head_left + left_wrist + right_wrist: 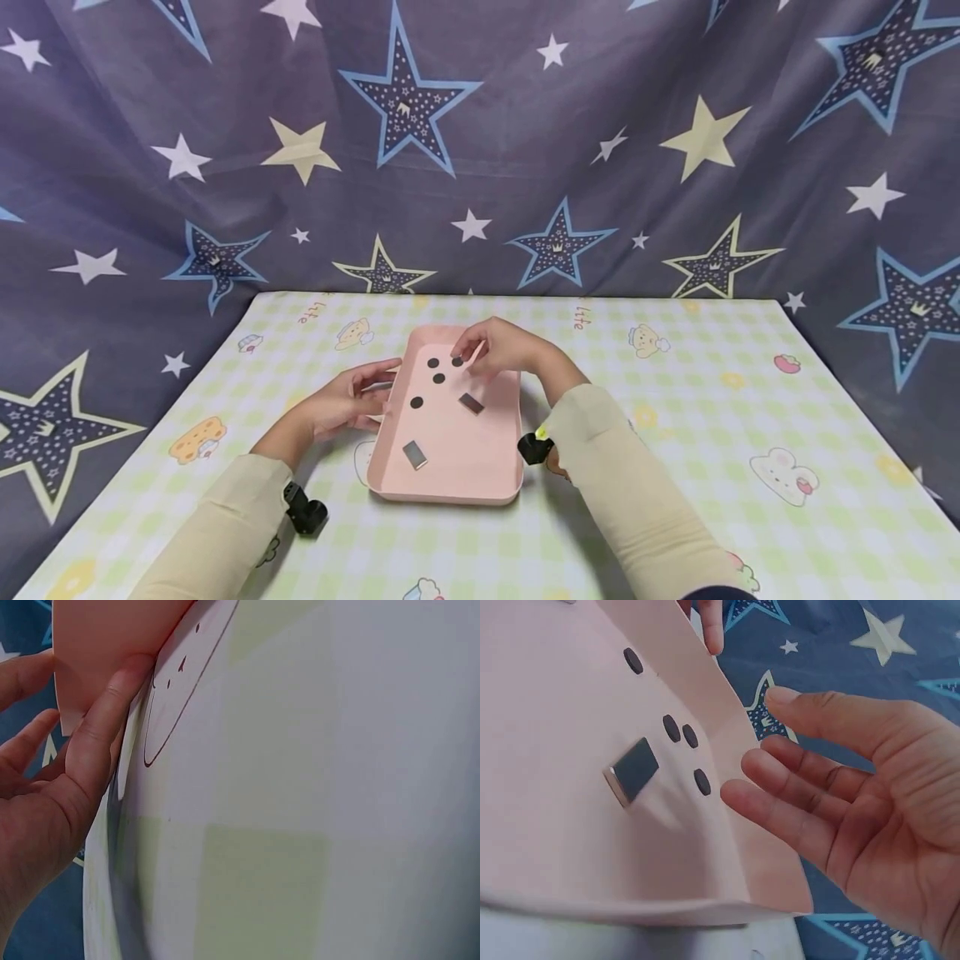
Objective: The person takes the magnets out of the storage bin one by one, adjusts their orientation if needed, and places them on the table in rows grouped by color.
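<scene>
A pink tray (pixel 450 492) holds several small black discs (pixel 417 402) and two dark rectangular pieces (pixel 415 454) (pixel 471 403). At its left wall my left hand (pixel 341 404) touches the outside, fingers spread; in the left wrist view the left hand (pixel 75 772) has its thumb against the pink wall. My right hand (pixel 501 348) hovers over the tray's far part, beside the discs. The right wrist view shows the right hand (pixel 862 787) with bent, relaxed fingers and nothing between them, near a disc (pixel 702 782) and a rectangular piece (pixel 632 772).
A green-and-white checked cloth (pixel 675 492) with cartoon prints covers the table around the tray. Behind it hangs a dark curtain (pixel 480 183) with stars. Black wrist cameras (pixel 305 510) (pixel 535 448) sit on both forearms, the right one close to the tray's right wall.
</scene>
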Available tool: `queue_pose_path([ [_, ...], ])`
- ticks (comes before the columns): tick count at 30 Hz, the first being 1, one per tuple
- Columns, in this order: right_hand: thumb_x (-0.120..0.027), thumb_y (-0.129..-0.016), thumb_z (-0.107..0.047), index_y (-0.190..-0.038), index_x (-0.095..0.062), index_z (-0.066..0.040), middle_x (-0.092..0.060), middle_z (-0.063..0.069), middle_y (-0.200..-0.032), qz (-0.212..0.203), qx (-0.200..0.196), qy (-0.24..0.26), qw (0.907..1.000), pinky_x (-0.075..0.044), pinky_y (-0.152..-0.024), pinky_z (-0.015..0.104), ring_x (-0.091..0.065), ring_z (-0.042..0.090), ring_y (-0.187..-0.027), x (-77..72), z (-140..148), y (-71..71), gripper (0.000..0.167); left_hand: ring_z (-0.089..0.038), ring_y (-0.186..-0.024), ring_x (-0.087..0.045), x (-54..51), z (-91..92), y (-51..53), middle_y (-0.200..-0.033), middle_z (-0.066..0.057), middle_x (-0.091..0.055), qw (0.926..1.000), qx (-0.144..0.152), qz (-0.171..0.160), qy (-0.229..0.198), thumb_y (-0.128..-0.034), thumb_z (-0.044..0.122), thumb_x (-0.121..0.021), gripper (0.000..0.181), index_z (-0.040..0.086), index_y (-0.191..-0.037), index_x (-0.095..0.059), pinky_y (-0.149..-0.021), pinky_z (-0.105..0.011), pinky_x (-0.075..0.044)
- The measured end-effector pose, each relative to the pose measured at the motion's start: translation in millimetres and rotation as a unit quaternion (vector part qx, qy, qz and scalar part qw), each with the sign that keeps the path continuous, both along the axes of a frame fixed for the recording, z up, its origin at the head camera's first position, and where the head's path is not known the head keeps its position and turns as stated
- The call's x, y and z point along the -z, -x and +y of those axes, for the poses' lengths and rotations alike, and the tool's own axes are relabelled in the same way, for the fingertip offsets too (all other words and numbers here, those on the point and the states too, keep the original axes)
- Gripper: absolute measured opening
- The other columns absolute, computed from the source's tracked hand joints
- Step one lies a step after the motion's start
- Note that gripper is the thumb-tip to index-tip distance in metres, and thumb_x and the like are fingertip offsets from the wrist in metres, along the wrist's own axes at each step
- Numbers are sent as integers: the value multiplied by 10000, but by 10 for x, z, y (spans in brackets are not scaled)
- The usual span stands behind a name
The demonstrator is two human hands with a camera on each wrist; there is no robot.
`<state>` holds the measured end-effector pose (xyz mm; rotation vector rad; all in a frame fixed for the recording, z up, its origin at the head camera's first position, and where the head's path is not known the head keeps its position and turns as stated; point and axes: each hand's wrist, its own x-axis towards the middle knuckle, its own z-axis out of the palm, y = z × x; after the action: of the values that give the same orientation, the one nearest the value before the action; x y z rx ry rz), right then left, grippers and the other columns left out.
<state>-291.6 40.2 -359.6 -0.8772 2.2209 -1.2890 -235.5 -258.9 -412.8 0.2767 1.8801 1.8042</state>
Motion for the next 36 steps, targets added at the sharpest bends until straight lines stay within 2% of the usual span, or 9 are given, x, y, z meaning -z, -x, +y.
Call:
queue_pose_path([
  [3,-658,-807,118,-1106,-669,69,-617,279,-1116,-139,169,8,9998,-587,-691,355,-647,280,-915,46,-10,6,303,-224,-1207,-537,3,-4,-1,-1515,-260,-229,10000,-6,-14,-15,-871,-94,-577,804,49,-1557,-183,-840,-501,-547],
  [8,-687,-809,61,-1108,-691,21,-652,200,-1129,-111,433,-246,9987,-561,-658,272,-640,223,-939,136,-28,5,302,-225,-1228,-521,-4,-10,-10,-1518,-272,-215,10000,33,10,-8,-874,-80,-585,807,39,-1556,-170,-845,-497,-545],
  [12,-680,-795,91,-1106,-683,48,-655,211,-1106,-77,339,-202,9992,-568,-688,278,-641,227,-934,201,-57,5,314,-258,-1260,-496,-3,-3,-9,-1524,-274,-206,10000,54,14,-12,-872,-80,-586,811,37,-1556,-167,-848,-502,-543],
  [18,-703,-758,136,-1099,-678,68,-632,207,-1021,-403,321,-340,9981,-593,-687,391,-608,150,-756,242,-89,-7,348,-245,-1247,-507,1,7,-8,-1528,-252,-223,10000,7,-50,-20,-868,-86,-587,810,52,-1557,-183,-846,-511,-542],
  [22,-744,-716,155,-1088,-691,43,-632,193,-979,-561,239,-627,9962,-582,-647,333,-587,137,-681,241,-95,-17,392,-226,-1222,-526,3,3,-8,-1521,-257,-223,10000,10,-28,-72,-872,-91,-578,806,46,-1557,-176,-843,-515,-542],
  [29,-773,-654,181,-1027,-723,2,-609,119,-908,-369,-43,-1183,9923,-476,-605,207,-502,120,-764,241,-104,-46,418,-220,-1198,-543,23,-15,5,-1509,-279,-217,10000,57,35,-73,-885,-81,-575,791,28,-1553,-165,-836,-499,-548],
  [36,-826,-659,111,-981,-723,-42,-596,38,-866,243,-396,-1580,9863,-456,-681,186,-479,111,-789,304,-100,-8,371,-236,-1202,-544,30,-12,14,-1511,-250,-245,10000,-58,-63,-35,-868,-72,-597,803,51,-1554,-198,-827,-491,-554],
])
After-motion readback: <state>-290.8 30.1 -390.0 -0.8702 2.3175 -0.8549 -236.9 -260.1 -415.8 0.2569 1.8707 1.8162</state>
